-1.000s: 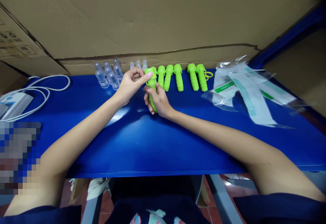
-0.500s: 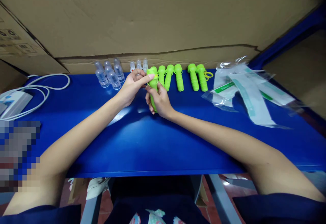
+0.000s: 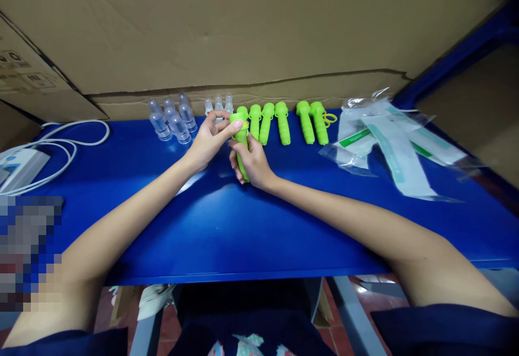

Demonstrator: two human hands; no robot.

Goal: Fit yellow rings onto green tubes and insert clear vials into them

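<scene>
My right hand grips the shaft of a bright green plastic tube and holds it upright above the blue table. My left hand pinches the tube's cap end with thumb and fingers. Just behind, several more green tubes lie side by side in a row. Left of them stand small clear vials in a cluster.
Clear and teal plastic pouches lie heaped at the right. A white device with a coiled white cable sits at the far left. Cardboard boxes wall off the table's back edge. A yellow ring lies by the rightmost tube.
Both hands stay on the green tube with only small finger shifts at the cap. The view has drifted slightly.
</scene>
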